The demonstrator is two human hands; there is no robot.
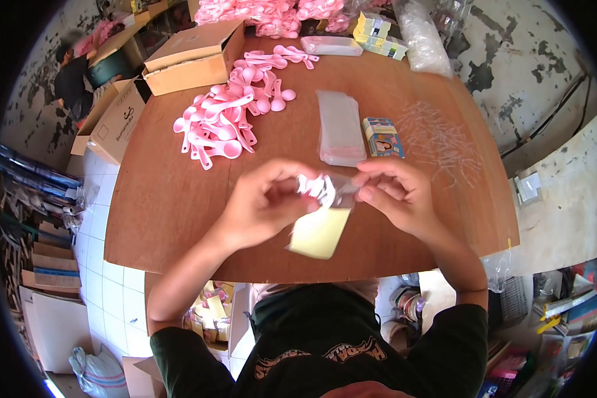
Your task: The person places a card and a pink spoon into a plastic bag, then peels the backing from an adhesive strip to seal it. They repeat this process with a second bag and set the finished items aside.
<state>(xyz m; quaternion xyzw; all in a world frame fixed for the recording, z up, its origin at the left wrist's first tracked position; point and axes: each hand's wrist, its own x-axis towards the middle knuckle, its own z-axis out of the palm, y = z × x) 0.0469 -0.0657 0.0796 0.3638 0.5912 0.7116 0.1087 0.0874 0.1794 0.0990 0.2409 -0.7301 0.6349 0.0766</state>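
Above the table's near edge, a small clear plastic bag hangs between my two hands with a pale yellow card in its lower part. My left hand pinches the bag's upper left side, where bright white glare hides the detail. Thumb and forefinger of my right hand are closed on the bag's upper right corner. Beyond them lie a stack of flat clear bags and a small pile of printed cards. Loose pink measuring spoons are heaped to the left.
Thin clear strips are scattered at the table's right. A cardboard box, bagged pink spoons, yellow card stacks and a plastic roll line the far edge. A person is at the far left. Below, a box holds yellow packets.
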